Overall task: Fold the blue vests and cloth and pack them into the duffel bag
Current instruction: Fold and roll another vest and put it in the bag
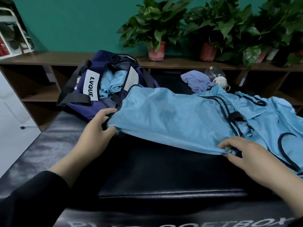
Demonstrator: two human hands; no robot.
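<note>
L hand fingers pinching blue vest corner, R hand fingers pinching near hem

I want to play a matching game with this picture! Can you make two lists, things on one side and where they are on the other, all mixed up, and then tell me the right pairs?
Things:
1. rolled blue vests
2. purple cloth
3. spread blue vest
4. potted plant

Places:
A. on the wooden shelf by the green wall
B. inside the open duffel bag
C. held at its near edge by the left hand and right hand
D. crumpled at the far side, beside a white cup

Pairs: 1-B, 2-D, 3-C, 4-A
</note>
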